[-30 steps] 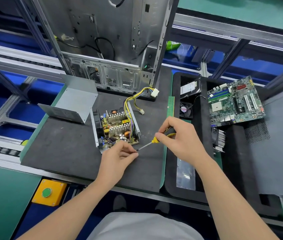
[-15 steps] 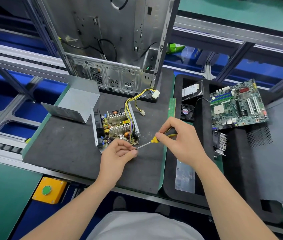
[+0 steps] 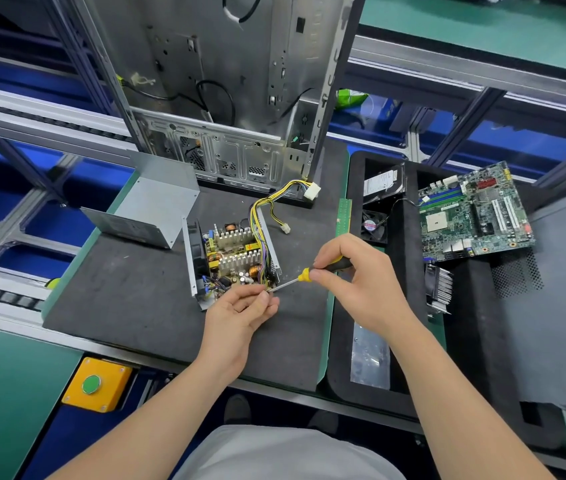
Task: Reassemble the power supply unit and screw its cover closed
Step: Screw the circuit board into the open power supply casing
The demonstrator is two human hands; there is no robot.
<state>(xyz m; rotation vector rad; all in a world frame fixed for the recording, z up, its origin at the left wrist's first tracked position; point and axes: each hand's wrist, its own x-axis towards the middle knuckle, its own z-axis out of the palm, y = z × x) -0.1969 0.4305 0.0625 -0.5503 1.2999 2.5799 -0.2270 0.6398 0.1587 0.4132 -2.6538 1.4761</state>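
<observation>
The open power supply unit (image 3: 232,258) lies on the black mat (image 3: 129,299), its circuit board, heatsinks and yellow cable bundle exposed. Its grey metal cover (image 3: 151,211) stands apart to the upper left. My right hand (image 3: 357,278) grips a yellow-and-black screwdriver (image 3: 312,271), whose tip points left at the unit's near right corner. My left hand (image 3: 240,313) pinches at that tip with thumb and fingers. I cannot tell whether a screw sits between them.
An empty computer case (image 3: 226,98) stands upright behind the unit. To the right, a black foam tray (image 3: 409,271) holds a motherboard (image 3: 472,213), a small fan (image 3: 373,225), a hard drive (image 3: 383,183) and a heatsink (image 3: 439,289). A yellow button box (image 3: 96,384) sits below the front edge.
Both hands stay at the unit's near corner with the screwdriver tip between my left fingers. The view has shifted slightly; nothing was picked up or let go.
</observation>
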